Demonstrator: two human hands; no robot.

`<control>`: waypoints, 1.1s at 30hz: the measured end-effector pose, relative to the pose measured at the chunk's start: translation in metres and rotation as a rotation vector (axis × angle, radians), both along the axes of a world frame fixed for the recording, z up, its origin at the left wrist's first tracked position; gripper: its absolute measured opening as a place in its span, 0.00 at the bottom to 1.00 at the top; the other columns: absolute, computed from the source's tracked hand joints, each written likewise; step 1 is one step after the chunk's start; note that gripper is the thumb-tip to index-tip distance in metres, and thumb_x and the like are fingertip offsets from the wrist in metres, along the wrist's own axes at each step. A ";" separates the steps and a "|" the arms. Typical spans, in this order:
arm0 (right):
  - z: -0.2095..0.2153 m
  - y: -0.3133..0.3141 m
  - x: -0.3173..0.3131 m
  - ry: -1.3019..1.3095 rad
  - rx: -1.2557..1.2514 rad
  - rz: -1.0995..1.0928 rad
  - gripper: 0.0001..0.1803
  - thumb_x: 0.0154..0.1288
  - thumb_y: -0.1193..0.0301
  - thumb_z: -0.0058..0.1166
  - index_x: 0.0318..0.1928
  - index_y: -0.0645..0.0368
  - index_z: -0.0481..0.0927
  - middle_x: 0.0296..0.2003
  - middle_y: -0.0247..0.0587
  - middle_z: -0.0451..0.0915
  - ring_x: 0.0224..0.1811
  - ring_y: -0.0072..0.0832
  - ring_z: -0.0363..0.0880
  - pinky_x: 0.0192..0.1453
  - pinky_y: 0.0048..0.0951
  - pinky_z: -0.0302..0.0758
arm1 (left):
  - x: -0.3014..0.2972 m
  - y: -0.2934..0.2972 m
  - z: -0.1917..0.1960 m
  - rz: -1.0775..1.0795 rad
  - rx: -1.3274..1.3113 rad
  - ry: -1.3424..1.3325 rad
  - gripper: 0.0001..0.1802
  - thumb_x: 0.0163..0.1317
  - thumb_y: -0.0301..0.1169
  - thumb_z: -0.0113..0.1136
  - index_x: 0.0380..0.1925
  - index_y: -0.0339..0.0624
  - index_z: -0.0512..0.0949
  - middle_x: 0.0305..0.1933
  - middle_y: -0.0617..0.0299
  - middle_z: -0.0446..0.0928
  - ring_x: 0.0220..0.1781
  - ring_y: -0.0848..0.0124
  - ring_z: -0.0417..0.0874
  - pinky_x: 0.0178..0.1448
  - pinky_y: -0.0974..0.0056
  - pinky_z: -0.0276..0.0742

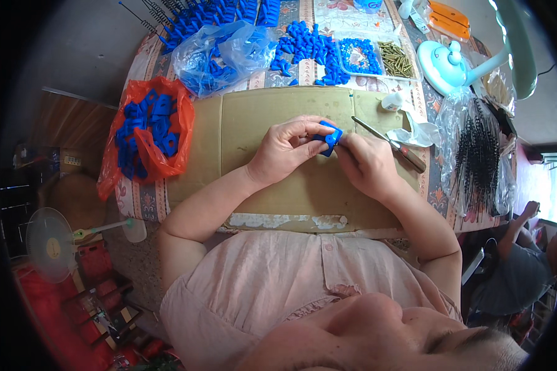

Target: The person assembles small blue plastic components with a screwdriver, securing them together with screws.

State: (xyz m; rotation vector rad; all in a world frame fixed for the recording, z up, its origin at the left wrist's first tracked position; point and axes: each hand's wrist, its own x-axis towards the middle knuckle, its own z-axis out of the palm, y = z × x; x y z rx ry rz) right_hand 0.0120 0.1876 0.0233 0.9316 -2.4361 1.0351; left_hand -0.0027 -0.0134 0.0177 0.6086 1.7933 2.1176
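Over the cardboard sheet [260,136], my left hand [284,148] pinches a small square blue plastic piece [330,137] between thumb and fingers. A rounded lighter blue spot shows on its face. My right hand [370,162] is closed with its fingertips against the piece's right edge; whatever they may hold is hidden. Just beyond the right hand lies a thin pointed tool with a wooden handle [413,159]. A small white bottle [392,102] and a crumpled white wrapper [418,133] are near it.
An orange bag [185,105] of blue parts sits left. Along the back are a clear bag [254,52], loose blue cone-shaped parts [306,43] and a tray of brass-coloured pins [396,60]. A lamp base [442,65] and black coiled wires [478,154] stand right. Another person [520,272] sits beyond.
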 end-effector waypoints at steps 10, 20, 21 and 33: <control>0.003 0.004 0.006 -0.950 -0.565 0.077 0.09 0.63 0.71 0.58 0.30 0.65 0.76 0.20 0.27 0.72 0.23 0.10 0.63 0.24 0.19 0.62 | 0.001 0.000 -0.001 -0.049 0.074 0.096 0.13 0.61 0.20 0.57 0.46 0.42 0.76 0.55 0.56 0.72 0.52 0.73 0.75 0.52 0.69 0.74; -0.006 0.006 -0.001 -0.746 -0.480 0.080 0.13 0.55 0.69 0.67 0.32 0.62 0.76 0.23 0.31 0.77 0.26 0.12 0.71 0.29 0.19 0.69 | -0.002 -0.005 0.006 -0.196 0.091 -0.079 0.21 0.61 0.21 0.58 0.55 0.37 0.69 0.56 0.57 0.72 0.54 0.73 0.75 0.56 0.67 0.74; -0.010 0.006 0.000 -0.748 -0.544 0.098 0.15 0.54 0.69 0.68 0.36 0.62 0.75 0.25 0.32 0.78 0.26 0.13 0.72 0.29 0.19 0.69 | -0.002 -0.005 0.005 -0.226 0.094 -0.097 0.23 0.61 0.22 0.58 0.57 0.36 0.67 0.56 0.57 0.72 0.54 0.73 0.75 0.56 0.66 0.74; 0.011 0.014 0.001 -0.653 -0.362 0.201 0.21 0.58 0.77 0.60 0.53 0.64 0.73 0.37 0.37 0.79 0.40 0.18 0.78 0.45 0.22 0.75 | -0.008 -0.009 0.005 -0.240 0.180 -0.227 0.31 0.58 0.17 0.58 0.61 0.39 0.60 0.59 0.56 0.65 0.54 0.71 0.75 0.54 0.68 0.76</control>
